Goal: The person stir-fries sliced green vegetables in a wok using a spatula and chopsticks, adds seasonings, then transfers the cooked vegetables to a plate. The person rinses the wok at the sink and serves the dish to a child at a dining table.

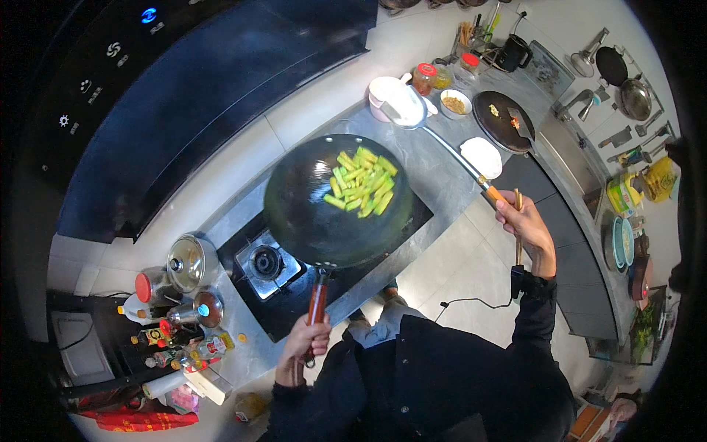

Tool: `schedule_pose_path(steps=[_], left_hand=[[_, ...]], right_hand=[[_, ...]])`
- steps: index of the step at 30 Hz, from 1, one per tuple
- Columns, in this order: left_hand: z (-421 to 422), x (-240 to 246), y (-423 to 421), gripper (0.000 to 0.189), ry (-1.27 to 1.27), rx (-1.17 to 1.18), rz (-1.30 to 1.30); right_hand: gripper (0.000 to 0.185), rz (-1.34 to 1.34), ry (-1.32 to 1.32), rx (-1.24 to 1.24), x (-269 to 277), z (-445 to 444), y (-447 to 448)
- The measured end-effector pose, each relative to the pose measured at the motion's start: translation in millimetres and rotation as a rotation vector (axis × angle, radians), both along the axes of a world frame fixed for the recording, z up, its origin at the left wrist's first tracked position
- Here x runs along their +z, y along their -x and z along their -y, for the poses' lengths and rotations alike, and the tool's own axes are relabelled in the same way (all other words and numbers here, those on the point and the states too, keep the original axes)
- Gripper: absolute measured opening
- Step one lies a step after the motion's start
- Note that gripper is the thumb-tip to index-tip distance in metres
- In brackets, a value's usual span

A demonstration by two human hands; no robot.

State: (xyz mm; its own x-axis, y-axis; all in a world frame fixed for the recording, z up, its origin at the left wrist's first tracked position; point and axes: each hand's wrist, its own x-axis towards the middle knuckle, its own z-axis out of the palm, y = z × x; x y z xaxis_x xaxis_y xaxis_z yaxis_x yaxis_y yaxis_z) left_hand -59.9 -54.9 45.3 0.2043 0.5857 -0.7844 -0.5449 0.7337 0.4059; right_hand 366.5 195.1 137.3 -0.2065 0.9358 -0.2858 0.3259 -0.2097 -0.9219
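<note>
My left hand [309, 338] is closed around the reddish wooden handle of a large dark wok [298, 221], which is over the black gas hob [232, 265]. Green vegetable strips [363, 182] lie in a heap towards the wok's far right side. In my right hand [522, 218] is the orange-ended handle of a metal spatula [450, 148], together with a pair of wooden chopsticks [518, 243]. The spatula's blade is raised beyond the wok, by a pale pink pot [380, 108] at the back of the counter.
Right of the wok are a white dish [481, 158], a bowl of brown food [455, 104] and a round dark board with a cleaver [519, 124]. A lidded pot [192, 263] and several bottles crowd the left. The range hood [221, 99] hangs at upper left.
</note>
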Motion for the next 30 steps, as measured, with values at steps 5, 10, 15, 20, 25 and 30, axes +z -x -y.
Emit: schedule_pose_path(steps=[5, 10, 15, 20, 25, 30], left_hand=[[-57.1, -22.6, 4.9, 0.019, -0.17, 0.046, -0.011], [-61.6, -26.7, -10.6, 0.017, -0.156, -0.038, 0.042], [-23.1, -24.3, -25.6, 0.017, -0.114, -0.069, 0.112], [-34.0, -54.5, -47.9, 0.015, -0.137, 0.03, 0.12], [-57.1, -77.6, -69.9, 0.016, -0.121, 0.114, 0.082], [-66.8, -82.0, -87.5, 0.019, -0.153, 0.138, 0.071]], right_hand=[[0.033, -0.057, 0.033, 0.1, -9.4, -1.9, 4.0], [0.032, -0.083, 0.055, 0.134, -18.7, -16.5, 12.1], [0.036, -0.044, 0.06, 0.076, -20.6, -33.3, 4.4], [0.043, 0.094, -0.05, 0.142, -42.6, -54.3, 0.1], [0.037, 0.165, -0.333, 0.27, -93.6, -67.1, 15.1], [0.032, -0.177, 0.194, 0.271, -126.1, -75.2, 29.8]])
